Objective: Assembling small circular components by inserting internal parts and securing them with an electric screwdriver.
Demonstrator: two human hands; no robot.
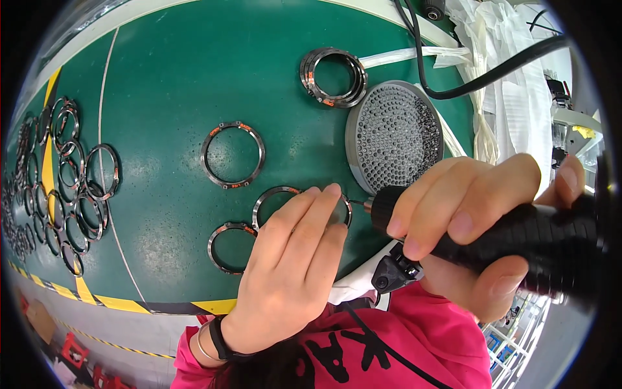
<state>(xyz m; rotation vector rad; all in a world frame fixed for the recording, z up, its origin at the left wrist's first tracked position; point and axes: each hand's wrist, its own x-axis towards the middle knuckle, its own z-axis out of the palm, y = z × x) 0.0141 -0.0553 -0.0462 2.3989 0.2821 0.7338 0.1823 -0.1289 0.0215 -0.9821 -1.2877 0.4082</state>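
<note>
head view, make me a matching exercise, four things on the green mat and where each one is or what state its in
Things:
1. electric screwdriver
2. round screw tray
3. stack of metal rings
4. ring under the left hand

Places or states:
A. piled at the far edge of the mat
B. held in the right hand
C. pressed flat by the left hand
D. lying beside the stack, studded with small screws

Pairs: 1-B, 2-D, 3-A, 4-C

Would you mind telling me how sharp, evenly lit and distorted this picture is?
Head view: strong fisheye bend, with the green mat's pale edge curving toward the dark rim; soft overhead glare on the mat; the left hand and metal rings are sharp; the right hand looms large.
</note>
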